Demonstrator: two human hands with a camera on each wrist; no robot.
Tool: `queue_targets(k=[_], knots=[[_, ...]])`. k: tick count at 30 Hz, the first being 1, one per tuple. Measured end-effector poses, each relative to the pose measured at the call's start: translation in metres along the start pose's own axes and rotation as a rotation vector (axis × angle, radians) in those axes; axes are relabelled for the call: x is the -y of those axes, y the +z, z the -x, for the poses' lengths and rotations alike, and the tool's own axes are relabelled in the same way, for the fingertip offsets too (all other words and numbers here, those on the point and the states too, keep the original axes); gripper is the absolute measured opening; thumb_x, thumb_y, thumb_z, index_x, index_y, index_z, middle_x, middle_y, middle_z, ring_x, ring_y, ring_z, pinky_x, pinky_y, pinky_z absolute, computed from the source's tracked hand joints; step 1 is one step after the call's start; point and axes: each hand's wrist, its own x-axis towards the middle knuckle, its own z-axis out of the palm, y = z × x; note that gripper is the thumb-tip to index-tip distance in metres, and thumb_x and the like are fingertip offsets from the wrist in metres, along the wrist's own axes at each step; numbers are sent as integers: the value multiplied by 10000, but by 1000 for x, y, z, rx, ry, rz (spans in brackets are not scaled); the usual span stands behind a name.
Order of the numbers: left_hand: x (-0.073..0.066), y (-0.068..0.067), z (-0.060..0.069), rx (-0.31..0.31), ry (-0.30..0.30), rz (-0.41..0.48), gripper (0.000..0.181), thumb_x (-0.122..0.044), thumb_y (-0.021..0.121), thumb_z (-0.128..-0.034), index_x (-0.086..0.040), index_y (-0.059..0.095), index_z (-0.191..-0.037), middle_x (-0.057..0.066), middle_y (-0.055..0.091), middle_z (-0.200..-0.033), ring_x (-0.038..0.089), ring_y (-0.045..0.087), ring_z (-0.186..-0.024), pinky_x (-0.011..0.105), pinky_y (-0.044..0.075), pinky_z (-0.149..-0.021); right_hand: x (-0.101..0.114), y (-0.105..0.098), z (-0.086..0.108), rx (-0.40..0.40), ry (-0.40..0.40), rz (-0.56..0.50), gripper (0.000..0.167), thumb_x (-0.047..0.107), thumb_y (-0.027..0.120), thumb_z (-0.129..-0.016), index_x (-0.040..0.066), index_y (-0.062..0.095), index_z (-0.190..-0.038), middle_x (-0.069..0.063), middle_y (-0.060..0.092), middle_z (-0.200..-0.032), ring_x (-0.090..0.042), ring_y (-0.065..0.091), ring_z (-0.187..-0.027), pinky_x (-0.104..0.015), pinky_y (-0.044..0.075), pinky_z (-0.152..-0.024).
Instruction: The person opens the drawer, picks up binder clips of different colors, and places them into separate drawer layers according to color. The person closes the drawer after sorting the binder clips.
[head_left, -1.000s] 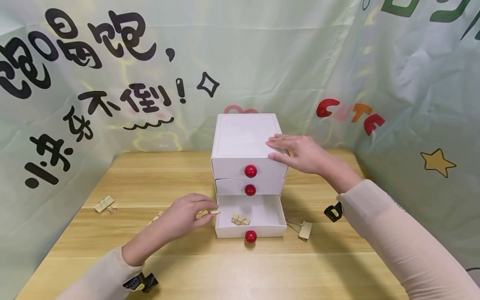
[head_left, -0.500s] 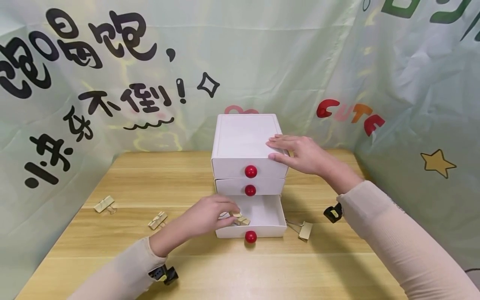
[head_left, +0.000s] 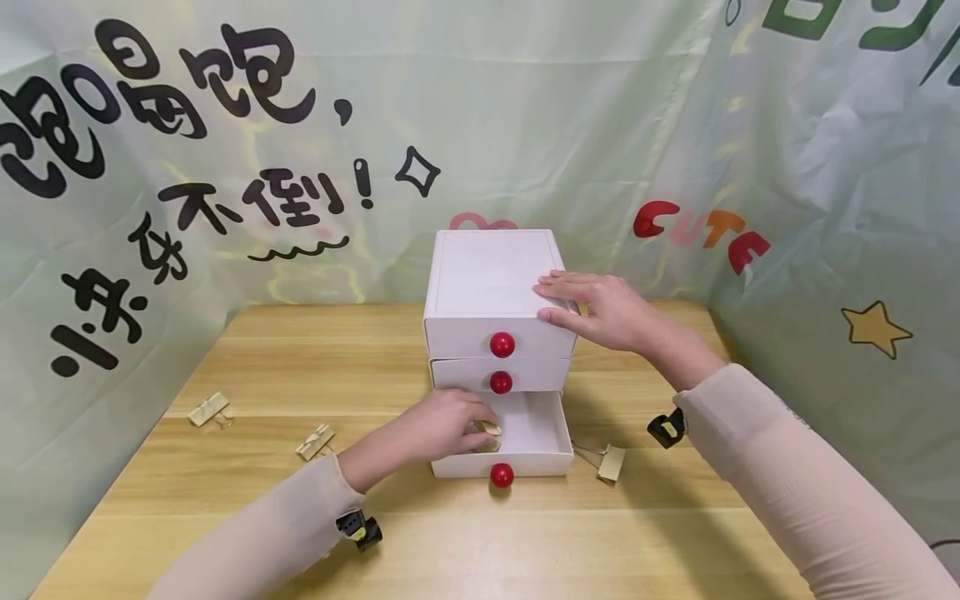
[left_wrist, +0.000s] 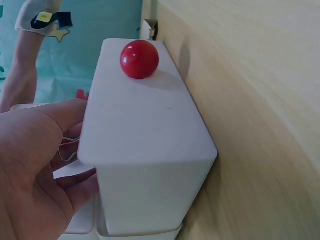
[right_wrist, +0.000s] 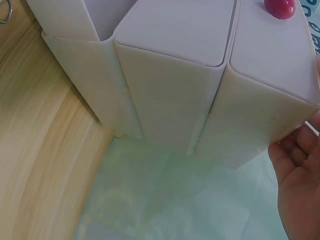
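A white desktop drawer unit (head_left: pixel 491 271) has three drawers with red round knobs. Its bottom drawer (head_left: pixel 543 464) is pulled out. My left hand (head_left: pixel 438 427) reaches over that drawer's left side and pinches a cream binder clip (head_left: pixel 491 428). The fingers partly cover it and another clip lying in the drawer. In the left wrist view, wire handles (left_wrist: pixel 68 150) show between the fingers, while the drawer front (left_wrist: pixel 140 115) hides the fingertips. My right hand (head_left: pixel 607 310) rests on the unit's top right edge, fingers extended over the top; the right wrist view shows that hand (right_wrist: pixel 302 175) at the edge.
Two cream binder clips lie to the left on the wooden table (head_left: pixel 480 550): one farther out (head_left: pixel 208 409), one nearer (head_left: pixel 315 442). Another clip (head_left: pixel 611 464) lies right of the open drawer, close to its side. A printed cloth backdrop (head_left: pixel 525 125) surrounds the table.
My left hand has moved right with the binder clip, from beside the bottom drawer to inside it. The nearer left clip has come into full view. My right hand stays on the unit.
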Motion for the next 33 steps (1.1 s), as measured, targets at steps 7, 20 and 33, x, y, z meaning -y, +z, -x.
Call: queue_targets(k=[7,20,33], knots=[[5,12,-8,28,28,-9,175,-292,708,-905,-158,759,-1005,-59,711,-974,82,652,-928,246,525,-843,1,-1,1,-1,10,-1,546,505,605,-931,180,596,-1370,-16,536,-1416,-219,435,-1355,-520,371,-1076],[8,8,-1,-9,-22,21,256,-266,691,-916,-100,718,-1110,11,677,-1130,174,627,-1064,324,510,-936,-1,1,0,-7,5,-3,533,486,617,-930,184,597,-1369,-16,538,-1415,-228,436,-1355,-530,370,-1073],[8,-16,39,-64,-105,28,336,-283,664,-936,-144,667,-1242,10,645,-1244,196,598,-1158,398,489,-979,-2,1,0,1,1,-2,538,488,614,-931,182,592,-1373,-17,536,-1417,-228,424,-1363,-532,350,-1087]])
